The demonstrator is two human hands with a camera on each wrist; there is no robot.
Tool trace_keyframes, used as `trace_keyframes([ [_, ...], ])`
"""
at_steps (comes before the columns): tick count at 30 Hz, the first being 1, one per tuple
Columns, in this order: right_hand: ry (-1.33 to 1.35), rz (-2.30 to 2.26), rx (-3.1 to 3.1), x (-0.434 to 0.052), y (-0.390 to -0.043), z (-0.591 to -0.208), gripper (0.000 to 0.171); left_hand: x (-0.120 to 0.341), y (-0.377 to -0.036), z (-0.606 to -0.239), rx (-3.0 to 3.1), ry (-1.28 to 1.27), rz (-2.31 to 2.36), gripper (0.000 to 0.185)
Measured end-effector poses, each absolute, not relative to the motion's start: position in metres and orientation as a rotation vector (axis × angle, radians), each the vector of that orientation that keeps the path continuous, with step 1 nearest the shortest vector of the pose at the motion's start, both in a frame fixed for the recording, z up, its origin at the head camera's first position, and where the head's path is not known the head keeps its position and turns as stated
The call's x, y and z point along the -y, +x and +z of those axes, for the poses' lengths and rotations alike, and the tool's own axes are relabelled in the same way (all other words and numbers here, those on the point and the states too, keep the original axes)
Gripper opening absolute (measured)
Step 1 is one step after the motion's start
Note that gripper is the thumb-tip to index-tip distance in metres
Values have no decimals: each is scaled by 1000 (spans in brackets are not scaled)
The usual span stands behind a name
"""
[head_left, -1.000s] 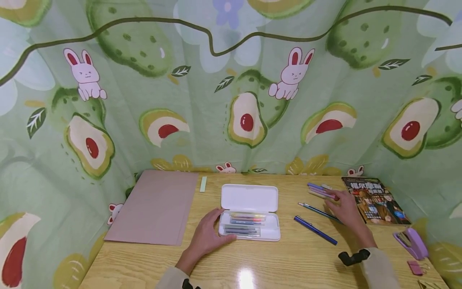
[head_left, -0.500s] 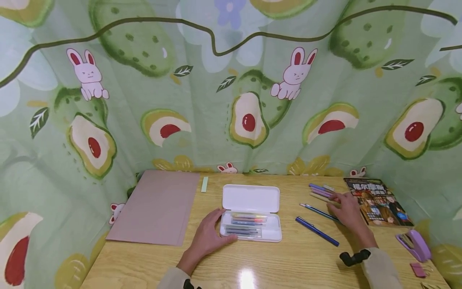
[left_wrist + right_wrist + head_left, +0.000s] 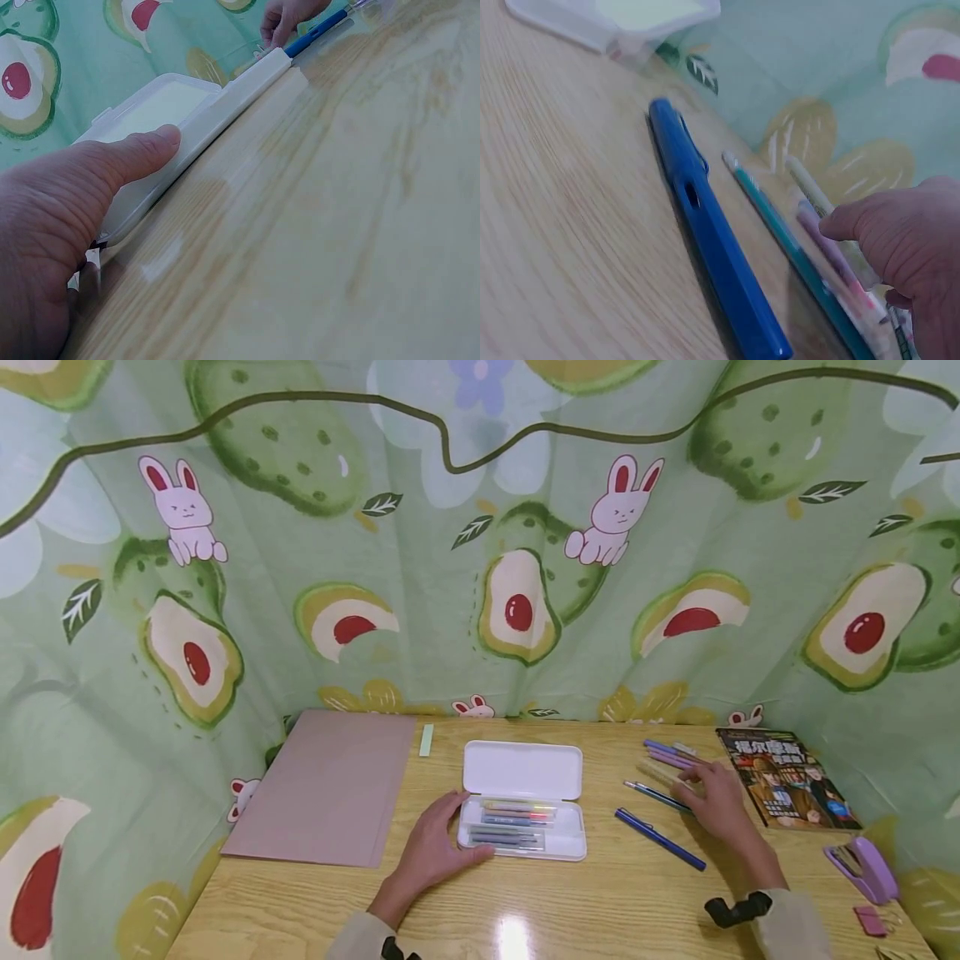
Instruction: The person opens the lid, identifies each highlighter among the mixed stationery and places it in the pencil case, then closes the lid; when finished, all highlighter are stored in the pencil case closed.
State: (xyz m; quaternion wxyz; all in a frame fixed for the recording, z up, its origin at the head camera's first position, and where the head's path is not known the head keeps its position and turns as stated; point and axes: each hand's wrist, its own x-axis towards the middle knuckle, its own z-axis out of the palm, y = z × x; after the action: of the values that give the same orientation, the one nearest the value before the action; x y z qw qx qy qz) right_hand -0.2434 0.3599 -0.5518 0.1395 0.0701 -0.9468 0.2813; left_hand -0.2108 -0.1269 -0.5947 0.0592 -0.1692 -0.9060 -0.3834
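On the wooden table an open white pencil case (image 3: 522, 770) holds several pens and leads in clear inner boxes. My left hand (image 3: 432, 847) grips its left end, thumb (image 3: 146, 154) along the front wall; its other fingers are hidden in the left wrist view. To the right, my right hand (image 3: 717, 799) pinches a cream-coloured pen (image 3: 810, 184), seen just above the table. Beside that hand lie a teal pencil (image 3: 651, 792), a capped blue pen (image 3: 660, 839) and some purple and blue pens (image 3: 667, 753).
A mauve folder (image 3: 322, 785) lies at the left, with a pale green strip (image 3: 426, 740) near it. A magazine (image 3: 791, 781) is at the back right. A purple stapler (image 3: 870, 870) and a pink binder clip (image 3: 870, 921) lie by the right edge. A patterned curtain (image 3: 420, 543) stands behind.
My right hand has drawn the cream pen a little away from the purple and blue pens, towards the teal pencil. The left hand stays at the pencil case.
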Motion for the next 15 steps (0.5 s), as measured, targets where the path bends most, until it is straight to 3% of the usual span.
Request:
trace_keyframes([
  [15, 436, 884, 2586, -298, -216, -529, 13, 126, -210, -595, 2733, -504, -1156, 99],
])
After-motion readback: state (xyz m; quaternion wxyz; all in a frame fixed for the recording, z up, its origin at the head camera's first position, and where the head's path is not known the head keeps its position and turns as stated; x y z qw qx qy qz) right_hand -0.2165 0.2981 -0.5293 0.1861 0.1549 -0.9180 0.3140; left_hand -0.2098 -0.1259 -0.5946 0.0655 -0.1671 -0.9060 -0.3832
